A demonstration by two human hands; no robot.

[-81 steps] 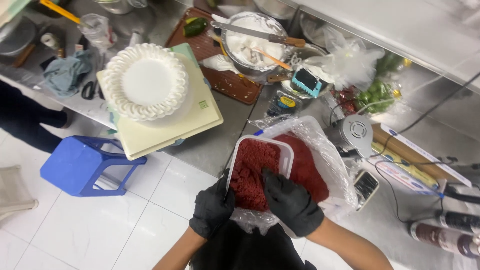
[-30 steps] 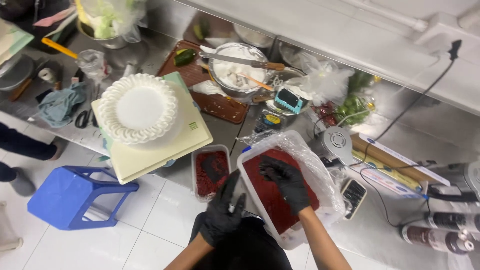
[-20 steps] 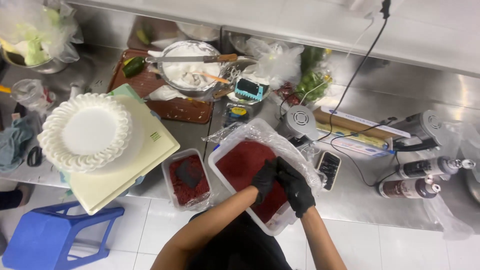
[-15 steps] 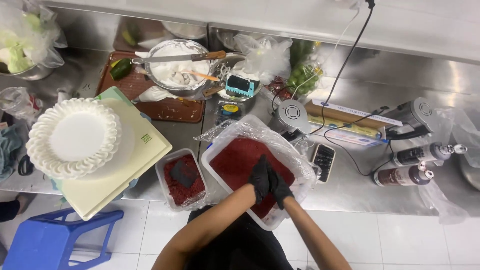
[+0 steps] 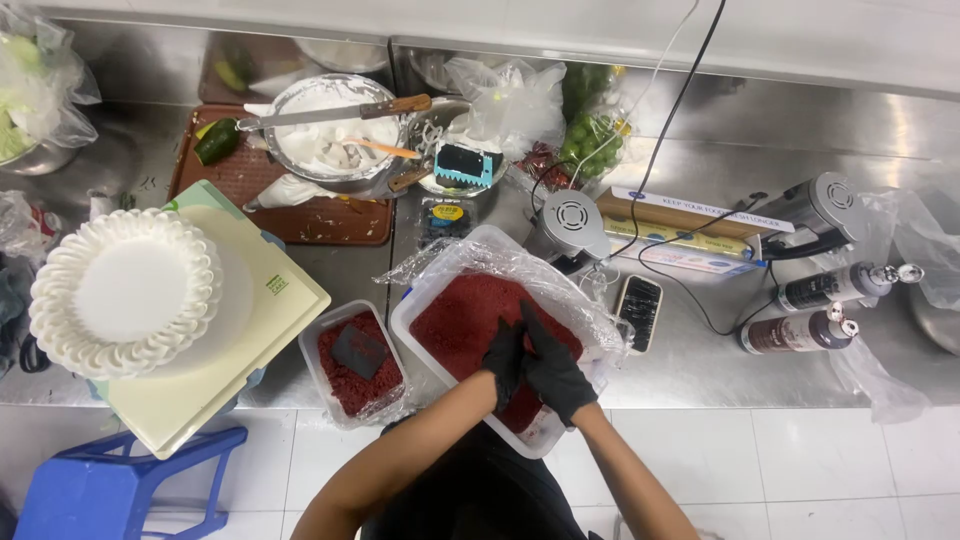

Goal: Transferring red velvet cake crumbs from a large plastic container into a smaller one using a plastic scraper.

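We look straight down on a steel tabletop (image 5: 700,350) as we work. Both our hands wear black gloves and meet inside a large white tub (image 5: 430,300) lined with clear plastic film, which sits at the near edge of the tabletop, partly overhanging it. The tub holds a flat bed of dark red crumbly stuff (image 5: 465,315). Our left hand (image 5: 503,357) and right hand (image 5: 553,365) press together, touching, fingers curled down into the red mass near the tub's near side; we cannot tell whether they grip any of it.

Just left of the big tub, touching or almost touching it, stands a smaller clear tub (image 5: 352,362) of the same red stuff, with a dark flat piece lying on top. Further left, a stack of white scalloped plates (image 5: 125,292) rests on a pale yellow board (image 5: 250,330) that juts over the near edge. Toward the far edge sit a metal bowl of white cream (image 5: 335,135) with a long knife across it, and a brown tray (image 5: 300,215). To the right lie two dark bottles (image 5: 800,330) on their sides. A blue stool (image 5: 110,490) stands on the floor below.
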